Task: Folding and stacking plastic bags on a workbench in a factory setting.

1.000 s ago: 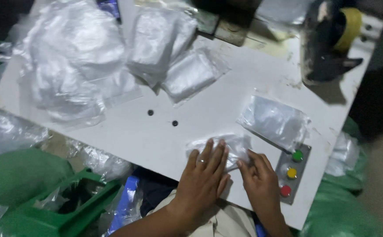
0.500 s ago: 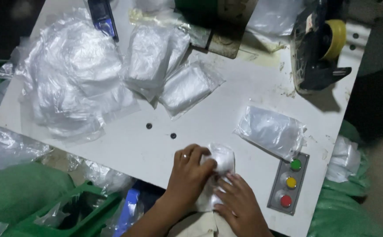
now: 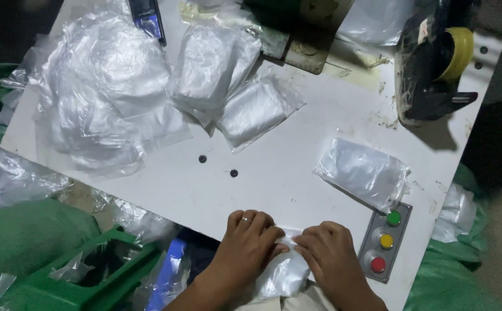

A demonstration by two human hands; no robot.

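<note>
My left hand (image 3: pixel 247 242) and my right hand (image 3: pixel 330 253) meet at the near edge of the white table (image 3: pixel 274 155). Both pinch a small clear plastic bag (image 3: pixel 282 270) that holds something white. The bag hangs partly over the table edge toward my lap. A ring sits on one finger of my left hand. A filled clear packet (image 3: pixel 365 170) lies flat on the table just beyond my right hand.
A grey panel with green, yellow and red buttons (image 3: pixel 384 241) sits right of my hands. A black tape dispenser with a yellow roll (image 3: pixel 435 69) stands far right. Piles of clear bags (image 3: pixel 107 92) and filled packets (image 3: pixel 251 109) cover the far left. Green crates (image 3: pixel 84 276) below left.
My hands pulled the bag from flat on the table back to its near edge and bunched it between them. The view also shifted downward.
</note>
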